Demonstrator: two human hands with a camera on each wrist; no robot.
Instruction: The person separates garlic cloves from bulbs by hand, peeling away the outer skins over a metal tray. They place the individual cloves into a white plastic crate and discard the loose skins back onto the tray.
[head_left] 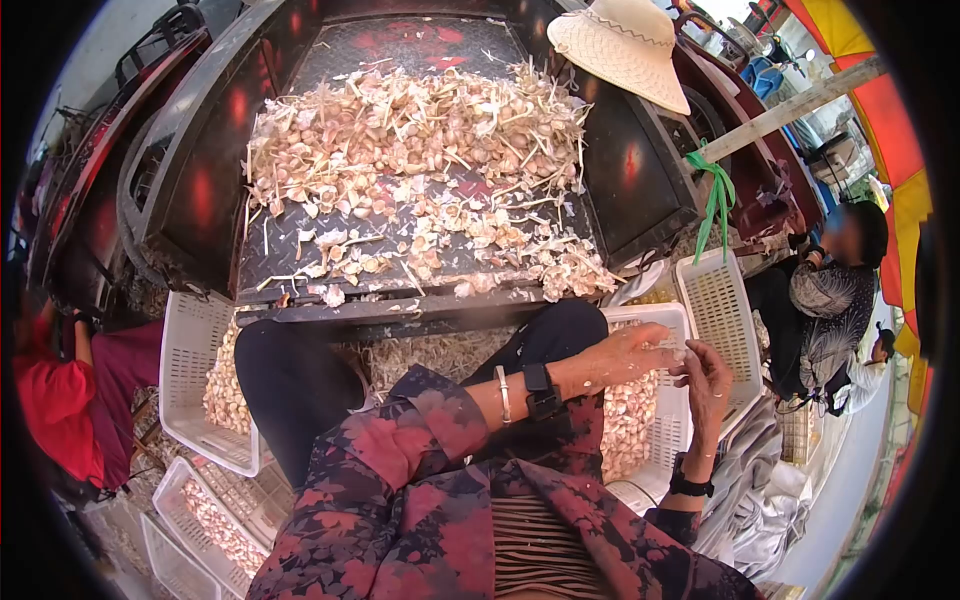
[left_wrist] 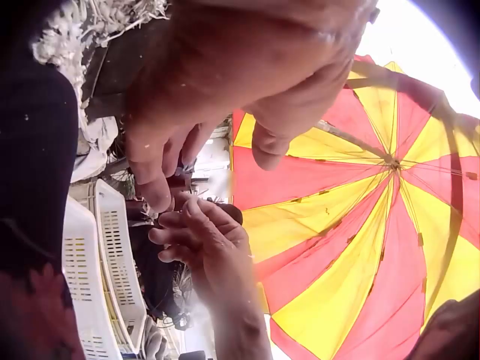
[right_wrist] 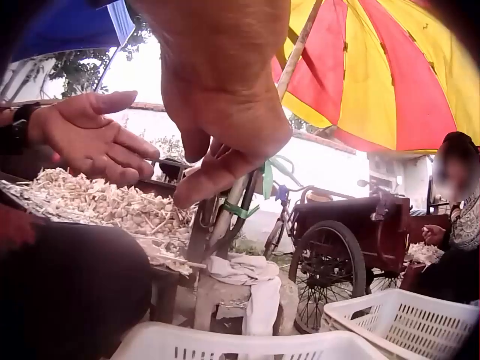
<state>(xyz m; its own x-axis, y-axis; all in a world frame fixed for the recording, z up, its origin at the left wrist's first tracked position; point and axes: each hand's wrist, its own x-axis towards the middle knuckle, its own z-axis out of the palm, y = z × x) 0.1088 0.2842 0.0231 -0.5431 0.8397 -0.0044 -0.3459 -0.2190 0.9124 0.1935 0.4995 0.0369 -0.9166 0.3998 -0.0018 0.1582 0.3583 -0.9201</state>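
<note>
Both hands hover close together over a white plastic basket (head_left: 672,318) of garlic cloves (head_left: 628,430), on the person's right. The left hand (head_left: 630,358), with a bracelet and a dark watch at its wrist, reaches across the body. In the right wrist view its palm is turned up and its fingers are straight, with nothing in them. Facing it, the right hand (head_left: 708,385) has loosely bent fingers; no object shows in its grasp. Ahead of the knees, a heap of garlic (head_left: 420,130) with stalks and loose skins is spread on a dark metal cart bed (head_left: 345,45).
Another basket (head_left: 205,330) with cloves stands by the left knee. An empty-looking white basket (head_left: 722,300) adjoins the right one. A straw hat (head_left: 625,50) sits on the cart's side. People sit at left and right (head_left: 835,290). A red and yellow umbrella (left_wrist: 337,247) spreads overhead.
</note>
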